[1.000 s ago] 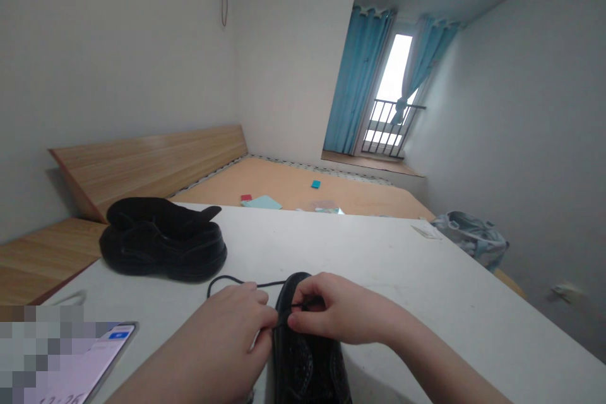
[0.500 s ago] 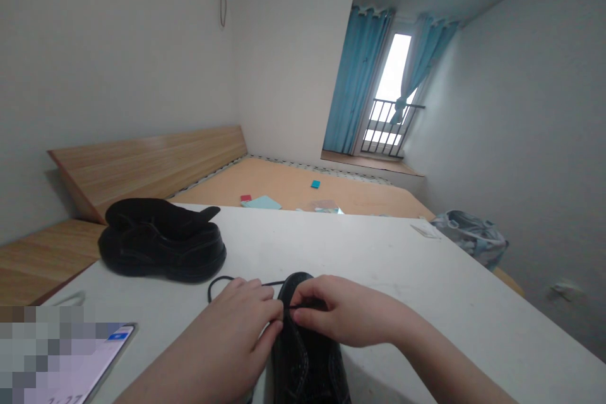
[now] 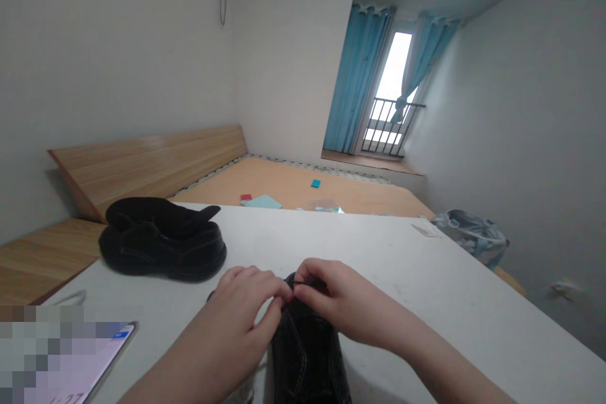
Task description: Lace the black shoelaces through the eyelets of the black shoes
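Observation:
A black shoe (image 3: 310,356) stands on the white table right in front of me, running off the bottom edge of the view. Over its upper part my two hands meet, fingertips almost touching. My right hand (image 3: 334,293) pinches a thin black shoelace (image 3: 298,282) between thumb and forefinger. My left hand (image 3: 253,300) is closed in a pinch at the same spot, on the shoelace as well, though its fingertips partly cover it. To the left lies a second black shoe (image 3: 163,249), side on, with a dark flap or insole rising on top; neither hand touches it.
A phone (image 3: 101,353) with a lit screen lies at the front left of the white table (image 3: 379,246). Beyond is a bed (image 3: 279,173) with small flat items and a wooden headboard (image 3: 165,161). A patterned fabric basket (image 3: 473,240) stands right of the table.
Both hands have moved slightly up and forward over the shoe, and their fingertips have come closer together. The lace loop left of the shoe is now mostly hidden.

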Motion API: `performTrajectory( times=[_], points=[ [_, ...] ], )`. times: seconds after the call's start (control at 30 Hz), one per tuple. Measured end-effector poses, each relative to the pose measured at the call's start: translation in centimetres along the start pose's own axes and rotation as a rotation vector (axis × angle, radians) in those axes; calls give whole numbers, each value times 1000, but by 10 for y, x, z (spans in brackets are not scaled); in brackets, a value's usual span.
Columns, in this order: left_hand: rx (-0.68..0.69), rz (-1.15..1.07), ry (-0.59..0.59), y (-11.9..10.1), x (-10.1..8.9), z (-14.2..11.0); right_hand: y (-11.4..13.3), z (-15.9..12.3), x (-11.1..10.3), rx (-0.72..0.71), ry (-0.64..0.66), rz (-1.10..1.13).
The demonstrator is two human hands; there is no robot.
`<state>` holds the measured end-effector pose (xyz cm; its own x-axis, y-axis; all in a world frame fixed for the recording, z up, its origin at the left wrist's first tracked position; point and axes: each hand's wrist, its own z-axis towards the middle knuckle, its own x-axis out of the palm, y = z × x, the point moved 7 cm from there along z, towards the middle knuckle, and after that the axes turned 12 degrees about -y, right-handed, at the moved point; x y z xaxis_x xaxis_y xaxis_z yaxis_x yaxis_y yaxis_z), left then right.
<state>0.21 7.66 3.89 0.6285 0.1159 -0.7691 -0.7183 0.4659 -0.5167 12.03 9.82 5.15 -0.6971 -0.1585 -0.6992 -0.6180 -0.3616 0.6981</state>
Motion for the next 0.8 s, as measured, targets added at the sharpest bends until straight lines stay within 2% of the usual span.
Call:
performTrajectory(
  times=[0.1, 0.2, 0.37, 0.43, 0.63, 0.8],
  points=[
    [6, -151, -98, -5, -3, 1, 5, 2, -5, -15, -104, 231],
    [-47, -243, -216, -3, -10, 1, 12, -1, -6, -33, -163, 427],
    [-316, -349, -399, 17, -21, -4, 9, -5, -12, -7, -266, 424],
    [-339, -367, -422, 20, -23, -4, 7, -5, -10, 10, -261, 463],
    [-48, -390, -599, 2, -39, -5, 6, -4, 11, 121, -152, 895],
    [54, -481, -583, -8, -41, -5, 5, -4, 30, 209, -35, 1142]
  ],
)
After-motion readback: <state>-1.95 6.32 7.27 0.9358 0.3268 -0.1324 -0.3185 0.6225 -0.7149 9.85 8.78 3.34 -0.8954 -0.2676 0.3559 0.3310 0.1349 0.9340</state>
